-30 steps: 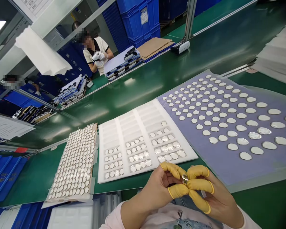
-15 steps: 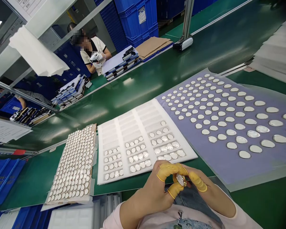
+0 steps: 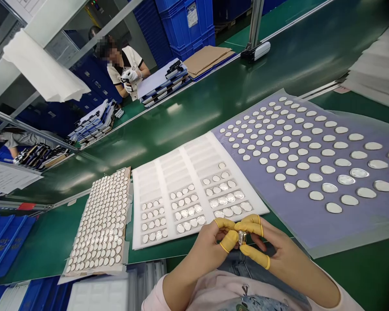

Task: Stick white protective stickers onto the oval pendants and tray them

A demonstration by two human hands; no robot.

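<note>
A small gold-rimmed watch case (image 3: 242,237) with a shiny round face is held on edge between my two hands, above the near edge of the bench. My left hand (image 3: 212,244) pinches it from the left with thumb and fingers in yellow finger cots. From the right, my right hand (image 3: 269,242) grips the same piece, its yellow-covered thumb below and fingers above. The fingers hide part of the case. Just beyond them lies a white foam tray (image 3: 168,190), its near slots holding rows of round, white-faced pieces (image 3: 228,211).
On the right, a purple sheet (image 3: 298,220) carries many spaced white-faced discs. A board (image 3: 125,255) packed with similar discs lies left. Blue bins (image 3: 6,246) stand at far left. Across the green bench (image 3: 194,116), a gloved co-worker (image 3: 129,73) sits beside stacked trays (image 3: 162,86).
My right thumb and fingers have closed in on the watch case from the right. The case has turned more edge-on and shifted slightly left and up. My left thumb has moved up.
</note>
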